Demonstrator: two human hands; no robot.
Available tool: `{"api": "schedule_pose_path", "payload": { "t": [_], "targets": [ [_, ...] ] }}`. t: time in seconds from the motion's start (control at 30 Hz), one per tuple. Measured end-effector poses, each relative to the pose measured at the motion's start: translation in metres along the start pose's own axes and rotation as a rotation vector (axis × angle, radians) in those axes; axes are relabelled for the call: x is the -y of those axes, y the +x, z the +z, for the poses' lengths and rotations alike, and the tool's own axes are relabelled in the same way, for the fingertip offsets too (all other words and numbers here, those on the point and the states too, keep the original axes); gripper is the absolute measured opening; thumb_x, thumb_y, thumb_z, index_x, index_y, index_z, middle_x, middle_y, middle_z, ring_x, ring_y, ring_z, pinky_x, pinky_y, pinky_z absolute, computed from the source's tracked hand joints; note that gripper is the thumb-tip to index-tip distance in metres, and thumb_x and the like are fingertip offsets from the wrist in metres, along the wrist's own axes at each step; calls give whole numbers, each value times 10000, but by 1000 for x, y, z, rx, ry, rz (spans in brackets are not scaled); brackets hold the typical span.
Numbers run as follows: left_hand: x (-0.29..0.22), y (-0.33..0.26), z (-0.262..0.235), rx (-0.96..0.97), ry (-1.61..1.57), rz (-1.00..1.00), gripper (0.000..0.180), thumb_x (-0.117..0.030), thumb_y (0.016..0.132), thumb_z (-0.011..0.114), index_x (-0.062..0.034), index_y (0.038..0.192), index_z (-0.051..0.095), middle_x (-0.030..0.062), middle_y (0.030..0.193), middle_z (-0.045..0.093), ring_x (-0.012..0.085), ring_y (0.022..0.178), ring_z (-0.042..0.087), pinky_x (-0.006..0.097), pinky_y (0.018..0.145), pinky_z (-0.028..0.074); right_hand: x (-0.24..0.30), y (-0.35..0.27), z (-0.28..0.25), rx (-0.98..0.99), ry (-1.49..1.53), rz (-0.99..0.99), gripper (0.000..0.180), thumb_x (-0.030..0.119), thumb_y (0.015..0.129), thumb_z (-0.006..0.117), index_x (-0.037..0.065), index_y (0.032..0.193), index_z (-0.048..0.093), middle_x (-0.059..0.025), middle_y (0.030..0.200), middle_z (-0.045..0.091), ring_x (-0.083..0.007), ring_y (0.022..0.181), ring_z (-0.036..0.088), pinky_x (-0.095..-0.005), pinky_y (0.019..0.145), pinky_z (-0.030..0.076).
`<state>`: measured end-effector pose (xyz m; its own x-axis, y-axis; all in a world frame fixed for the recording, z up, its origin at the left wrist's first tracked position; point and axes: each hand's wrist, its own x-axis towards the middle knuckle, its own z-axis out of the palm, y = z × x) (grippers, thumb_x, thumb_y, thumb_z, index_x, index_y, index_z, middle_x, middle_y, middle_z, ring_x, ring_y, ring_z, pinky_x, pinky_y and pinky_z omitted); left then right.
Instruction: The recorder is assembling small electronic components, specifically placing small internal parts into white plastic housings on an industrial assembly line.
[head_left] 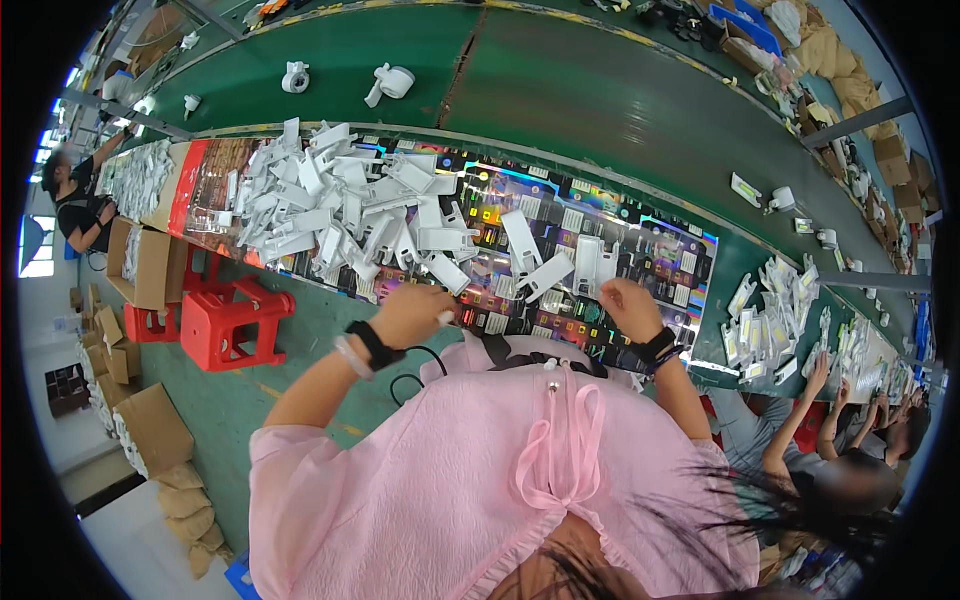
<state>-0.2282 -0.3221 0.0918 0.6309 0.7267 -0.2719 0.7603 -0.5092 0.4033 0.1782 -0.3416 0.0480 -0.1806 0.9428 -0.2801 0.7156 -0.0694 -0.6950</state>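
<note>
White moulded plastic pieces [340,205] lie heaped on the shiny printed sheet [600,245] across the middle of the frame, and you seem to be mid-pick. Your left hand [412,313] is curled around one small white part [446,317], while your right hand [630,306] rests with fingers bent at the sheet's near edge beside a flat white piece [588,262]; I cannot tell whether it grips anything. Next you likely need a second piece. Your pink blouse [480,470] hides the bench edge, and the red plastic stool [235,322] sits at left.
</note>
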Motion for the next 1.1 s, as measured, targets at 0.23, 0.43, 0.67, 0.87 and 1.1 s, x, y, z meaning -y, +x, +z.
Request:
{"api": "schedule_pose_path", "payload": {
  "t": [0.23, 0.43, 0.67, 0.87, 1.1],
  "targets": [
    [-45, 95, 41, -406, -52, 109, 458, -107, 819, 593, -74, 1274, 550, 107, 1313, 542, 311, 1201, 524, 426, 986, 456, 35, 21, 36, -130, -221, -285, 297, 126, 822, 667, 132, 1115, 618, -78, 1124, 603, -314, 811, 670, -408, 724, 543],
    [-35, 137, 50, -410, 207, 248, 526, -121, 836, 564, -87, 1357, 500, 81, 1409, 492, 278, 1322, 437, 475, 1100, 355, 39, 54, 67, -21, -469, -362, 460, 96, 777, 665, 122, 1219, 540, -74, 1182, 548, -283, 800, 681, -414, 715, 532],
    [-20, 148, 33, -430, 260, 149, 444, -153, 769, 633, -90, 1208, 614, 66, 1137, 621, 257, 1135, 542, 473, 1067, 368, 42, 53, 44, 22, -546, -23, 578, 442, 735, 778, 85, 1129, 551, -110, 1066, 621, -284, 759, 693, -423, 653, 535],
    [-17, 145, 41, -405, 71, -39, 484, -145, 720, 710, -96, 1193, 619, 77, 1013, 625, 269, 991, 610, 423, 905, 466, 26, 53, 34, -9, -492, 131, 588, 471, 759, 762, 63, 1114, 534, -140, 937, 687, -312, 744, 705, -437, 614, 537],
    [-39, 134, 34, -419, 108, -61, 569, -134, 760, 674, -50, 1301, 518, 97, 1031, 616, 264, 842, 656, 385, 710, 533, 15, 48, 40, -98, -500, 204, 599, 410, 860, 672, 13, 1254, 459, -181, 731, 685, -361, 622, 675, -483, 556, 520]
  ]
}}
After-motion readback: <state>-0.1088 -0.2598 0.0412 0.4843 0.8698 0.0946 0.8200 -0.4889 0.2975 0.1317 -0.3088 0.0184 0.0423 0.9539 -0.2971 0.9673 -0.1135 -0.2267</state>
